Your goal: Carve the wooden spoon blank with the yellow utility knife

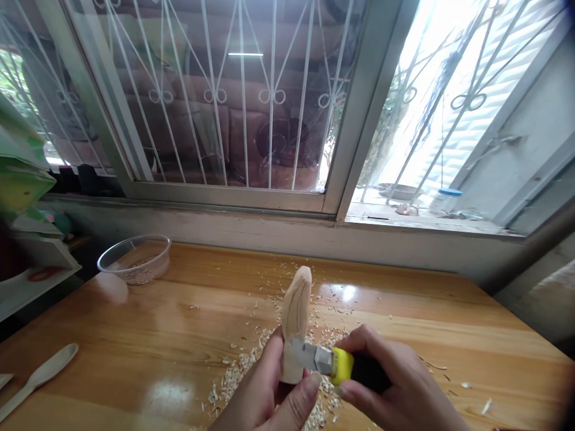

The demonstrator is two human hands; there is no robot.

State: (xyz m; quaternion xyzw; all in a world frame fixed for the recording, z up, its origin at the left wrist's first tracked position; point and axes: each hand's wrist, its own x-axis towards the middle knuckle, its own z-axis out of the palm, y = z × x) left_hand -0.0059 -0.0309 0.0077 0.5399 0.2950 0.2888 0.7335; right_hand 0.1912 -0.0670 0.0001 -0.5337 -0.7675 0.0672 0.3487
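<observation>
Carving looks partway, by my read. Wood piece (pixel 297 302) is over the table (pixel 202 305), near side, roughly upright in the left hand (pixel 269 392), leaning a bit right at the top. Done: top end rounded to a blunt tip, sides curved, plenty of shavings (pixel 242 365) under and around it. Left, probably: lower end is blocky with a flat base, and dark curved lines run down the face; can't tell if drawn or grain. Final shape unclear. Both hands occupied. Left grips the lower part, fingers on the far left side, thumb across near the base on the right. Right hand (pixel 399 374) comes in from the right, wrapped round the knife's black handle (pixel 372 373), thumb near the yellow collar (pixel 342 366). Blade (pixel 295 349) points left, flat across the lower face; edge contact unclear.
</observation>
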